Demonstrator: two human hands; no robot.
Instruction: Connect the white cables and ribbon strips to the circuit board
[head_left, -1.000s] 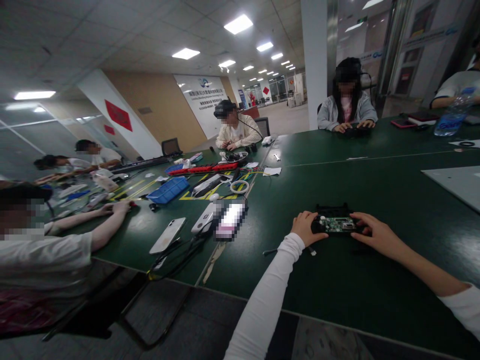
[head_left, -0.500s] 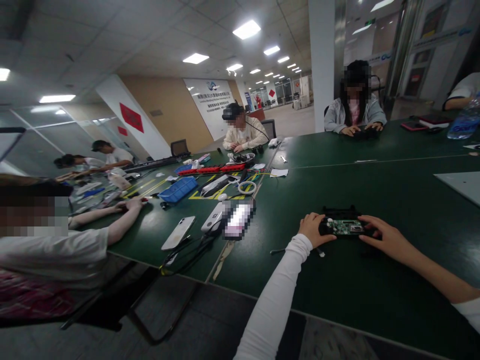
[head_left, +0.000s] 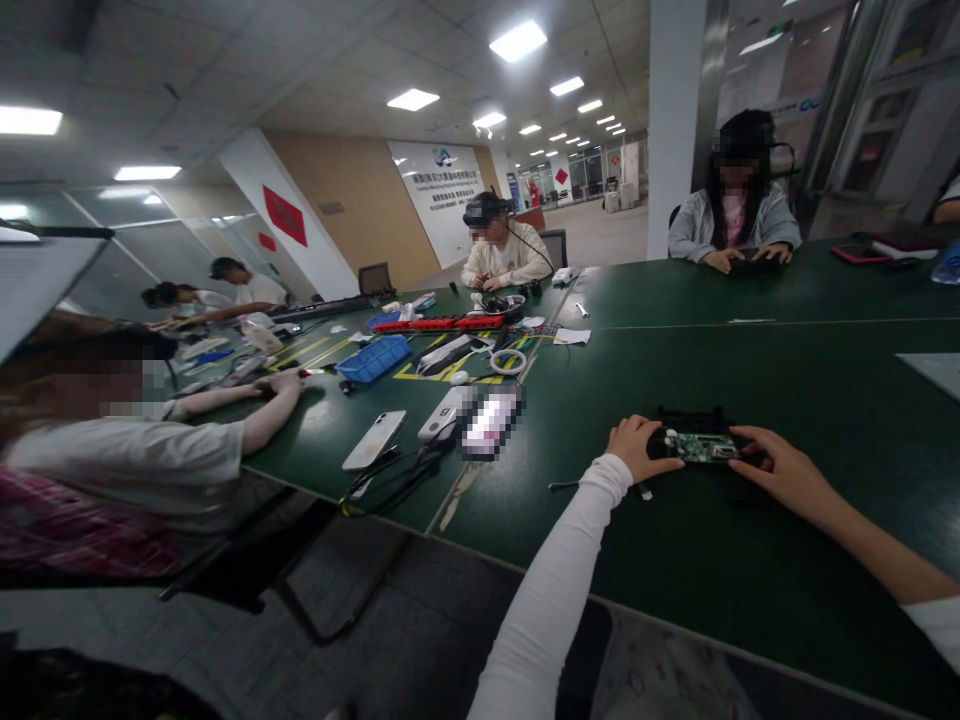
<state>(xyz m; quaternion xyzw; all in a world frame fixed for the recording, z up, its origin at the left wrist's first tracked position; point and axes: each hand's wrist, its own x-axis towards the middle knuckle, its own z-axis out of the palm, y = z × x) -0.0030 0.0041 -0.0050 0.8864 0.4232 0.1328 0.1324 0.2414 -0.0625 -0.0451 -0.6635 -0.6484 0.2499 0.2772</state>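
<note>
A green circuit board (head_left: 702, 447) set in a black housing lies between my two hands, low over the green table. My left hand (head_left: 634, 446) grips its left end, the thumb along the near edge and the fingers behind. At the right end, my right hand (head_left: 766, 464) closes on it with thumb and fingers. Just behind the board is a black plastic frame (head_left: 690, 416). A thin cable with a pale plug (head_left: 646, 492) shows on the table beside my left wrist, partly covered by it.
Left of my arm lie a lit phone (head_left: 489, 424), a white power bank (head_left: 445, 413), a white phone (head_left: 375, 440) and black cables (head_left: 420, 470). Farther back are a blue bin (head_left: 376, 359) and a white ring (head_left: 508, 362). A co-worker's arm (head_left: 274, 405) rests on the table at left.
The head view has turned slightly left, so everything sits farther right in the picture. Both hands keep their hold on the circuit board, with little visible movement.
</note>
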